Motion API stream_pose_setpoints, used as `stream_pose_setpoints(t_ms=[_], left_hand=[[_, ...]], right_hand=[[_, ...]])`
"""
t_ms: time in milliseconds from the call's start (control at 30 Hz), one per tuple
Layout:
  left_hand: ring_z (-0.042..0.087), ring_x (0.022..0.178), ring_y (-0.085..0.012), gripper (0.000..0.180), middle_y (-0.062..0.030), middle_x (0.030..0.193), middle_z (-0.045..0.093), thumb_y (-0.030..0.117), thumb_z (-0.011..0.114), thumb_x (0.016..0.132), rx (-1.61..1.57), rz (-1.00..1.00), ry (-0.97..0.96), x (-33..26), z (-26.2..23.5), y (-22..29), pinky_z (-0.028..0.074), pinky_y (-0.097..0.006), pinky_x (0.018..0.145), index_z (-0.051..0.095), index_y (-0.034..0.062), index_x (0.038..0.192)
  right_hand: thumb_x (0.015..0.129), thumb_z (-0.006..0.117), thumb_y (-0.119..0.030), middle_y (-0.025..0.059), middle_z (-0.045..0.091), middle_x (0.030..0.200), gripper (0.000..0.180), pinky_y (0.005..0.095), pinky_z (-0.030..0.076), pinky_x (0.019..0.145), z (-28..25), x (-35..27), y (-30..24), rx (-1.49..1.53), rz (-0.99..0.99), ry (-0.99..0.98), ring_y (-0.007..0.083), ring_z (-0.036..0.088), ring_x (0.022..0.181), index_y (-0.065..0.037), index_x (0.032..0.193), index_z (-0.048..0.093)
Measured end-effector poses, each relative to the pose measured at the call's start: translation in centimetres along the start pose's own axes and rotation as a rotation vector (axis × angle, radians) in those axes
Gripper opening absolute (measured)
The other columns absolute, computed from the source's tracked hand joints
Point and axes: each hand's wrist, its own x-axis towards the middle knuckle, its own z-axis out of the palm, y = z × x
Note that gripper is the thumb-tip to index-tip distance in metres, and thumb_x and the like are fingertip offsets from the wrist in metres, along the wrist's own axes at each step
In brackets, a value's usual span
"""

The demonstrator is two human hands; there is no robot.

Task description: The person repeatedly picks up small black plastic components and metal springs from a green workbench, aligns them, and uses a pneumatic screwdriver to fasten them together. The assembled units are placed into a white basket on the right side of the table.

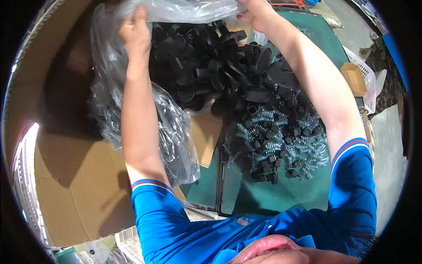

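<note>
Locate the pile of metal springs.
In the head view the springs lie on the green mat, right of centre, under the right forearm, just below the heap of black plastic parts.

Left hand (135, 31) and right hand (255, 12) grip clear plastic bag (176, 9) at frame top. Black plastic parts (220, 66) heaped below it. Metal springs (303, 145) scattered centre-right on green table (246, 193). Cardboard box (66, 185) at left.
</note>
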Motion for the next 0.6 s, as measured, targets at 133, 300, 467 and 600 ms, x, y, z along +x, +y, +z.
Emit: stream_pose_setpoints(t_ms=[133,300,467,600], left_hand=[[0.047,0.134,-0.0389,0.102,-0.0281,0.141,0.05,0.08,0.052,0.078,0.633,-0.141,-0.704,0.4,1.0,-12.0,0.035,-0.044,0.112,0.046,0.0031,0.145],[0.05,0.132,-0.0363,0.094,-0.0247,0.139,0.054,0.066,0.066,0.073,0.702,-0.292,-0.83,-1.6,4.5,-16.0,0.036,-0.041,0.11,0.05,0.0052,0.142],[0.065,0.109,-0.0349,0.064,-0.0248,0.115,0.067,0.038,0.07,0.074,0.559,-0.23,-0.849,-5.8,1.4,-8.5,0.048,-0.039,0.094,0.06,0.0016,0.126],[0.061,0.113,-0.0432,0.064,-0.0272,0.116,0.065,0.035,0.067,0.078,0.702,-0.172,-0.734,-10.1,-0.1,-2.2,0.047,-0.045,0.095,0.052,0.0073,0.134]], right_hand=[[0.083,0.054,-0.077,0.0238,0.041,0.149,0.099,0.0543,0.036,0.111,-2.8,-1.1,2.2,-0.784,-0.059,-0.07,0.0404,0.044,0.135,-0.004,0.148,0.041],[0.085,0.057,-0.069,0.018,0.059,0.135,0.079,0.0419,0.038,0.11,-4.5,-4.5,7.1,-1.19,0.011,-0.147,0.0331,0.051,0.13,-0.008,0.134,0.059],[0.088,0.058,-0.061,0.0186,0.056,0.139,0.071,0.0437,0.034,0.113,-1.4,-9.1,6.7,-1.232,-0.165,-0.653,0.0361,0.044,0.136,-0.006,0.133,0.059],[0.088,0.06,-0.059,0.0217,0.047,0.146,0.077,0.05,0.025,0.118,-3.2,-15.3,5.9,-1.23,-0.573,-0.627,0.0365,0.034,0.143,-0.002,0.139,0.05]])
